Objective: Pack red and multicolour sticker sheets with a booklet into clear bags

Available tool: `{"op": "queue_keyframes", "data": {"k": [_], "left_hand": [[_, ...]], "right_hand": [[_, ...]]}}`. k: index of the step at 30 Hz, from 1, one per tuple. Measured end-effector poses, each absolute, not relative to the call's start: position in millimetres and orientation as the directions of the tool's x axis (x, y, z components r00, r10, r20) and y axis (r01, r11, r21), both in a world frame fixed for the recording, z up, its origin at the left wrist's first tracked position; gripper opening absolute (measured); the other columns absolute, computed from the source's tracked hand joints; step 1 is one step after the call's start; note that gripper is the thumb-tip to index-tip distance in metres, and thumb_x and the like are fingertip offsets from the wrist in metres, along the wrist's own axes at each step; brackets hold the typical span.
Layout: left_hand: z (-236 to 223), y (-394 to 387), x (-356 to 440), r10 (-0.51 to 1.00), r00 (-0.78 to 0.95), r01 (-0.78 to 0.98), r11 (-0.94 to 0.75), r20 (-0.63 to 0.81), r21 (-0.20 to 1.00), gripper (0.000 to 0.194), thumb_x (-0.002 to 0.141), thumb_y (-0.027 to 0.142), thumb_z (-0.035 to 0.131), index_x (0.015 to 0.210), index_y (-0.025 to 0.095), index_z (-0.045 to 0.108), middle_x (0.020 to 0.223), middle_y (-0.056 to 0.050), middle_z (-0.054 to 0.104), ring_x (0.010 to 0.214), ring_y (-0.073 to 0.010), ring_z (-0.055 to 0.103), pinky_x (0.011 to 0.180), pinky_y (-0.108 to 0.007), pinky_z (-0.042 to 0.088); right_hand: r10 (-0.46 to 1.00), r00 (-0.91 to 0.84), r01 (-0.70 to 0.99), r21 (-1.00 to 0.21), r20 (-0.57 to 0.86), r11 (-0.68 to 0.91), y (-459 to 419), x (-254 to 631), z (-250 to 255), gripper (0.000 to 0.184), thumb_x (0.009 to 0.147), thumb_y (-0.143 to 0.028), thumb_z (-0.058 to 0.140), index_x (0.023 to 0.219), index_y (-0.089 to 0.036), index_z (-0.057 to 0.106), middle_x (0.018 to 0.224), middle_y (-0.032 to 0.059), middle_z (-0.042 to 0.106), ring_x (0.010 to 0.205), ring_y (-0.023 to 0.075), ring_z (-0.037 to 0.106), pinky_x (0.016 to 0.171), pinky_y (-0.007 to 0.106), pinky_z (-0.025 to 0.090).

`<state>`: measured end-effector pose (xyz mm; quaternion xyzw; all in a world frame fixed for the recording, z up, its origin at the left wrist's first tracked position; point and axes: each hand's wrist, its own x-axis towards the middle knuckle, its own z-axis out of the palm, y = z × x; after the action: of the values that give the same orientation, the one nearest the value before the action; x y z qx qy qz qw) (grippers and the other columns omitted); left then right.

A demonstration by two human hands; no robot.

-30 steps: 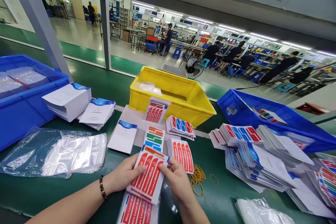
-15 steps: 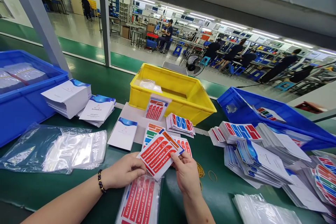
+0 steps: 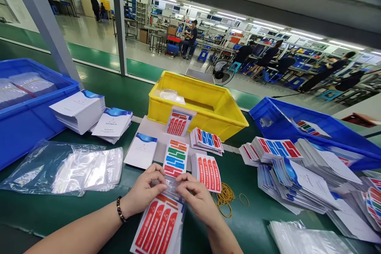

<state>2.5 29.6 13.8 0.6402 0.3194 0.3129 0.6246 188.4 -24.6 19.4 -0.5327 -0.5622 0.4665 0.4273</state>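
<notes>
Pinching the mouth of the clear bag (image 3: 162, 222) with both hands, my left hand (image 3: 145, 190) and right hand (image 3: 198, 202) sit equally near; red sticker sheets (image 3: 157, 226) inside run lengthwise toward me on the green table (image 3: 247, 226).

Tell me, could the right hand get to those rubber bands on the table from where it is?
Probably yes. The right hand pinches the top of the clear bag with the left hand, and the rubber bands lie loose just to its right, nothing between. It would have to let go first.
</notes>
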Motion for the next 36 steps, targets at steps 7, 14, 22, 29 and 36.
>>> {"op": "queue_keyframes", "data": {"k": [7, 14, 22, 29, 36], "left_hand": [[17.1, 31.6, 4.8, 0.772, 0.623, -0.088, 0.225, -0.122, 0.970, 0.027, 0.068, 0.033, 0.066, 0.086, 0.017, 0.056, 0.088, -0.003, 0.055, 0.081, -0.0175, 0.055, 0.074, -0.030, 0.044], [18.6, 32.6, 5.4, 0.764, 0.595, 0.028, 0.292, -0.250, 0.956, 0.027, 0.066, 0.040, 0.064, 0.064, 0.015, 0.052, 0.065, -0.001, 0.058, 0.063, -0.0155, 0.055, 0.061, -0.027, 0.042], [14.7, 31.1, 6.9, 0.787, 0.584, 0.045, 0.213, -0.198, 0.976, 0.022, 0.069, 0.035, 0.060, 0.065, 0.015, 0.054, 0.066, -0.001, 0.058, 0.063, -0.0143, 0.054, 0.063, -0.027, 0.042], [16.2, 30.2, 7.5, 0.777, 0.597, 0.048, 0.211, -0.197, 0.976, 0.025, 0.072, 0.039, 0.058, 0.068, 0.015, 0.052, 0.068, -0.001, 0.058, 0.064, -0.0149, 0.054, 0.063, -0.027, 0.043], [18.1, 33.1, 3.6, 0.789, 0.581, -0.006, 0.249, -0.199, 0.969, 0.033, 0.071, 0.047, 0.059, 0.066, 0.018, 0.045, 0.066, 0.000, 0.058, 0.064, -0.0147, 0.054, 0.061, -0.026, 0.042]], "right_hand": [[0.989, -0.107, 0.153, -0.985, -0.102, -0.085, -27.2, 188.5, 16.0, 0.022, 0.074, -0.040, 0.065, 0.079, -0.019, 0.069, 0.078, 0.0048, 0.063, 0.073, 0.0180, 0.057, 0.068, 0.030, 0.044], [0.978, 0.012, -0.030, -0.977, -0.210, -0.210, -24.7, 185.3, 13.6, 0.037, 0.061, -0.040, 0.076, 0.089, -0.017, 0.066, 0.064, -0.0003, 0.058, 0.063, 0.0150, 0.055, 0.061, 0.028, 0.044], [0.980, 0.013, 0.026, -0.980, -0.198, -0.199, -23.5, 179.3, 10.4, 0.022, 0.064, -0.035, 0.072, 0.071, -0.015, 0.066, 0.072, 0.0036, 0.063, 0.066, 0.0160, 0.056, 0.062, 0.028, 0.044], [0.993, 0.051, 0.153, -0.982, -0.108, -0.115, -22.4, 179.6, 11.1, 0.019, 0.070, -0.033, 0.065, 0.062, -0.016, 0.061, 0.064, 0.0004, 0.056, 0.061, 0.0131, 0.050, 0.058, 0.025, 0.040], [0.984, 0.036, 0.080, -0.981, -0.176, -0.179, -21.3, 184.3, 15.3, 0.027, 0.066, -0.041, 0.069, 0.064, -0.015, 0.063, 0.065, 0.0022, 0.058, 0.062, 0.0147, 0.052, 0.058, 0.026, 0.040]]}}
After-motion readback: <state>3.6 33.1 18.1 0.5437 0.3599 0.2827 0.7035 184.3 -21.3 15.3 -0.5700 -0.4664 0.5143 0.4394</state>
